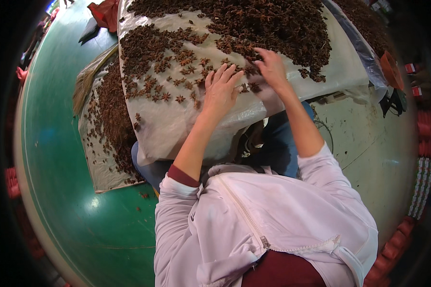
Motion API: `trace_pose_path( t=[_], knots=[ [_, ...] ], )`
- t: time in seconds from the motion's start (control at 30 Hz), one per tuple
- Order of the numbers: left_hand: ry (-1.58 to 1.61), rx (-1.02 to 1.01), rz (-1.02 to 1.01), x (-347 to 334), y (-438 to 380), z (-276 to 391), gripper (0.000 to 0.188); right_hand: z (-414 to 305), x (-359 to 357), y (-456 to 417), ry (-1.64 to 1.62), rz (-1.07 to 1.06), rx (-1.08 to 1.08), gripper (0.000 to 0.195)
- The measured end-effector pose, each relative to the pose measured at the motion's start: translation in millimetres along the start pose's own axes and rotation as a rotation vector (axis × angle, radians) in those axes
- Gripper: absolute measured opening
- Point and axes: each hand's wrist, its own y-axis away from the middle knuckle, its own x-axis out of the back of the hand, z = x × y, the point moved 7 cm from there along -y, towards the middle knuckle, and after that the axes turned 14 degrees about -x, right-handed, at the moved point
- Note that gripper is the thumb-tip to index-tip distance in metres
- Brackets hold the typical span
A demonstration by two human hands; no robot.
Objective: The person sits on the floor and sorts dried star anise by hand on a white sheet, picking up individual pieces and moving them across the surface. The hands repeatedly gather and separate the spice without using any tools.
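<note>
Dried star anise lies on a table covered with pale plastic sheeting (165, 132). My left hand (221, 88) is palm down among scattered star anise pods, fingers spread; what lies beneath the palm is hidden. At the near edge of the large dark star anise heap (273, 25), my right hand (272, 68) has its thumb and forefinger apart, with nothing visible between them. A smaller spread of star anise (140, 50) covers the sheet's left side. Several single pods, such as a star-shaped pod (180, 98), sit left of my left hand.
Lower left, more star anise (115, 114) lies on a floor sheet (100, 175), beside a straw broom (88, 79). A red bag (107, 14) stands at upper left. An orange bowl (391, 70) is at far right. The green floor (64, 150) extends leftward.
</note>
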Motion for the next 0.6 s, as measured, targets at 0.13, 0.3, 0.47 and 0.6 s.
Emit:
trace_pose_path(
  t=[0.13,0.3,0.47,0.6],
  knots=[
    [-0.127,0.178,-0.05,8.6,7.9,-40.7,0.037,-2.0,-48.7,-7.2,0.049,-0.166,0.205,0.016],
    [-0.081,0.233,0.254,62.9,23.5,-54.5,0.035,-45.9,-18.3,0.5,-0.193,-0.156,0.179,0.017],
    [0.903,0.518,0.358,25.5,20.3,-20.7,0.024,-61.2,-28.7,47.7,-0.809,-0.474,-0.138,0.02],
    [0.934,0.564,0.424,20.8,29.1,-9.3,0.019,-48.1,-38.2,71.9,-1.075,-0.52,-0.4,0.023]
  ],
)
